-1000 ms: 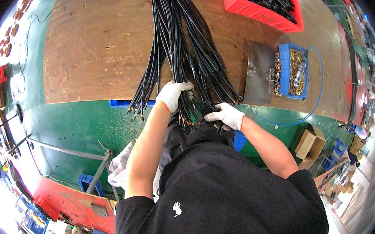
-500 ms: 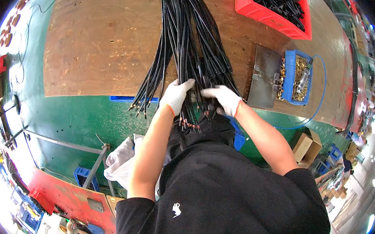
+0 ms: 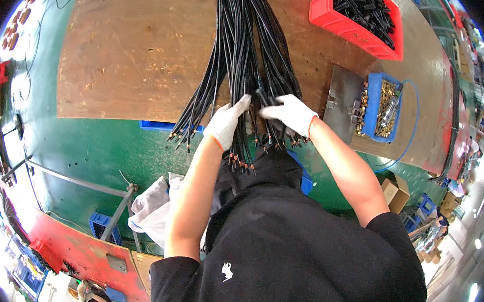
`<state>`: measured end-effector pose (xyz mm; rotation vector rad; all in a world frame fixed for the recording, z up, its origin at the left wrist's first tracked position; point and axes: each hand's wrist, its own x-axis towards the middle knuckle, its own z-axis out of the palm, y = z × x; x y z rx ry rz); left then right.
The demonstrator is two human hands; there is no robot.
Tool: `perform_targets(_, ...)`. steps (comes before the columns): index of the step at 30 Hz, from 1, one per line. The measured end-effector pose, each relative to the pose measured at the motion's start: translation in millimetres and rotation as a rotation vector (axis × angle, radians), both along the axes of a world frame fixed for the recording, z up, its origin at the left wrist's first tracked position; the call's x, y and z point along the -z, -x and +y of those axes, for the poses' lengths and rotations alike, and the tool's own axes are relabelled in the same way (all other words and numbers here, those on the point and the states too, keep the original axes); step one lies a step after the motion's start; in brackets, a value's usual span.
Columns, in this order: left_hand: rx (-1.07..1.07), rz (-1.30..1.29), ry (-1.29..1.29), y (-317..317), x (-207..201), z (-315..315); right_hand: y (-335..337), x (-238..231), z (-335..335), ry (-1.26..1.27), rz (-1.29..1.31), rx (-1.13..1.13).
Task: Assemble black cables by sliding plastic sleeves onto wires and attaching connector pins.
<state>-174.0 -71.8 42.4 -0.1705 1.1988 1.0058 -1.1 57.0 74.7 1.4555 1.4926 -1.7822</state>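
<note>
black cables [image 3: 239,53] — left fingers [image 3: 243,102] curled round a bunch — right fingers [image 3: 273,112] blurred, cannot tell their grip

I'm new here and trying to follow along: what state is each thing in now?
Left hand: gloved, closed around some black cables.
Right hand: gloved, slightly blurred, at the black cables; grip unclear.
Black cables: fanned out, ends past the table edge.
Red crate: open, filled with black parts.
Blue bin: open, holding brass-coloured parts.
Blue hose: curved.

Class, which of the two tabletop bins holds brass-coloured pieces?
The blue bin: its brass-coloured pieces set it apart; the red bin holds black pieces.
</note>
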Motion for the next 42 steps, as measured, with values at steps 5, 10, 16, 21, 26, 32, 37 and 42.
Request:
perform_targets(5,0.134,0.06,-0.071,-7,15,-3,-1,-12,-21,-0.402,-0.054,-0.571)
perform_targets(10,-0.026,-0.116,-0.062,-8,27,-5,-26,8,-41,-0.006,0.453,0.481)
perform_targets(16,-0.048,-0.195,-0.081,-17,34,-3,-4,23,-62,-0.031,0.532,0.748)
perform_targets(21,-0.102,-0.125,-0.012,-17,33,-4,-18,11,-51,-0.099,0.393,0.667)
perform_targets(26,-0.124,-0.311,-0.067,-13,51,-6,-62,21,-54,-0.093,0.432,0.497)
perform_targets(32,-0.038,-0.247,0.005,-15,59,-2,-98,8,-71,-0.057,0.341,0.298)
perform_targets(37,0.069,-0.213,0.03,-20,52,6,-127,21,-88,-0.07,0.33,0.173)
perform_targets(42,-0.009,-0.249,0.029,-27,26,12,-141,24,-93,-0.186,0.296,0.016)
